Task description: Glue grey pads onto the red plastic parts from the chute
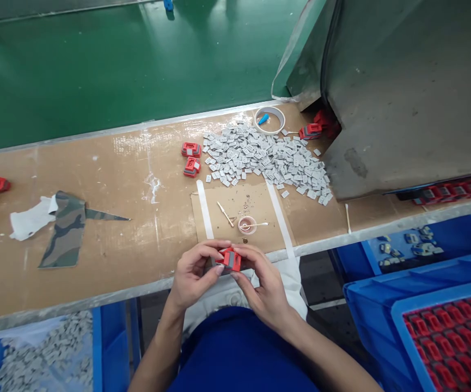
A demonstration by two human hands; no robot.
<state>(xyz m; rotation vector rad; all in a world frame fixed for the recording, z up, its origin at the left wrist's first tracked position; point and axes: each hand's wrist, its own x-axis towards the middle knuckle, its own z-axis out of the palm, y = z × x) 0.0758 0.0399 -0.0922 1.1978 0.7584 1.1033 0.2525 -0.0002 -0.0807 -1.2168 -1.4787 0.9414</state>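
Observation:
Just over the front edge of the bench, my left hand (196,272) and my right hand (265,283) pinch a small red plastic housing with a grey band (232,260) from both sides. Beyond it, a small clear cup (240,226) stands on a taped-down cardboard sheet (260,198), with a cotton swab (260,224) lying across it. Another thin stick (225,214) rests left of the cup. Further back spreads a heap of small grey plates (268,155). Two similar red housings (191,149) sit at the heap's left side.
A tape roll (281,121) holding a blue cap (263,118) lies behind the heap. A metal cabinet (415,81) bounds the right. Camouflage cloth (66,234) lies on the left. Blue bins (366,305) stand below the bench; a green surface (116,65) runs behind.

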